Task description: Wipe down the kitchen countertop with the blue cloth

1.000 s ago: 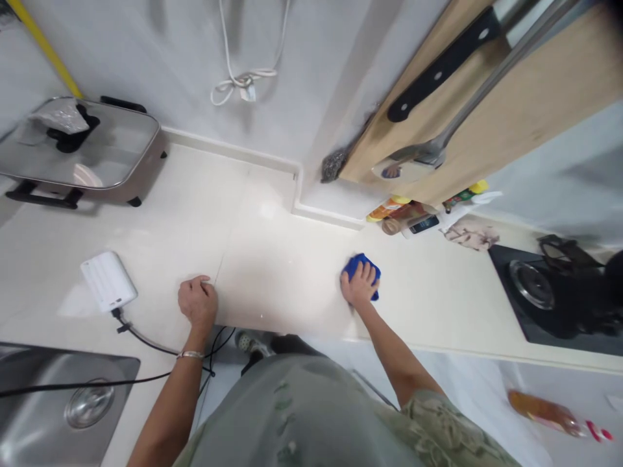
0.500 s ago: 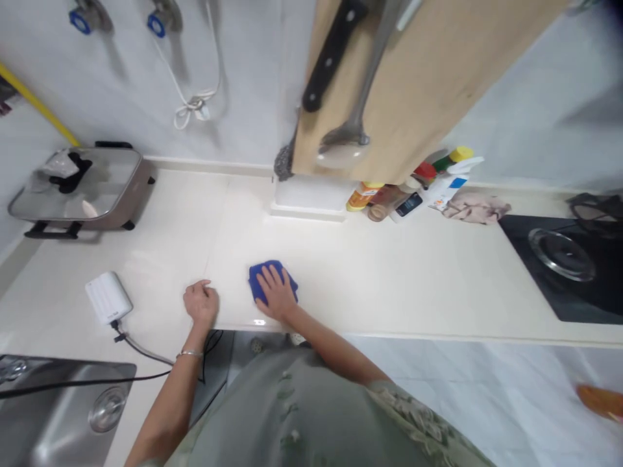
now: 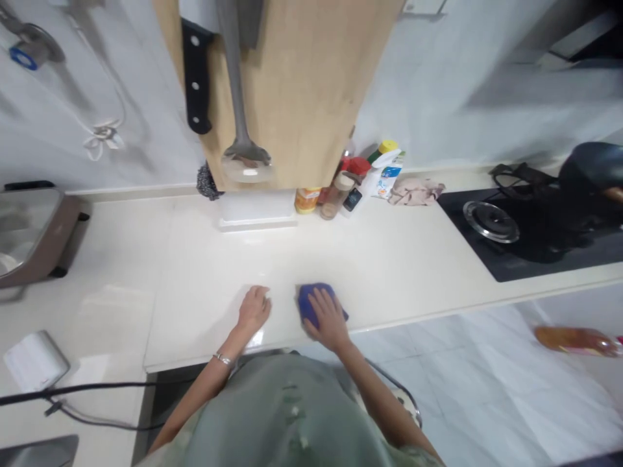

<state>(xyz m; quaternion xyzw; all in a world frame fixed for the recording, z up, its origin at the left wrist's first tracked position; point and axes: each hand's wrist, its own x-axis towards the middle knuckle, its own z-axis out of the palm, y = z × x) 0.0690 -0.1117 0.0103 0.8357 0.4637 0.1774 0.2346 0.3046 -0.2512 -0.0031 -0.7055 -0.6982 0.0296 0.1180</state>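
A blue cloth (image 3: 309,303) lies on the white countertop (image 3: 399,259) near its front edge. Spread over the cloth is my right hand (image 3: 328,318), palm down, pressing it to the surface with the fingers apart. To the left of the cloth, my left hand (image 3: 254,309) rests on the counter, a bracelet on its wrist. Its fingers are curled in, and whether anything is inside them is hidden.
Several bottles (image 3: 337,194) and a crumpled pinkish cloth (image 3: 416,192) stand along the wall. A black cooktop (image 3: 516,240) is at the right, an electric pan (image 3: 43,240) at the left. A white device (image 3: 36,360) with cables lies front left. A ladle (image 3: 238,117) and knife hang above.
The view has shifted right along the counter. Both hands are further right over the counter, the blue cloth moving with my right hand. More of the cooktop shows.
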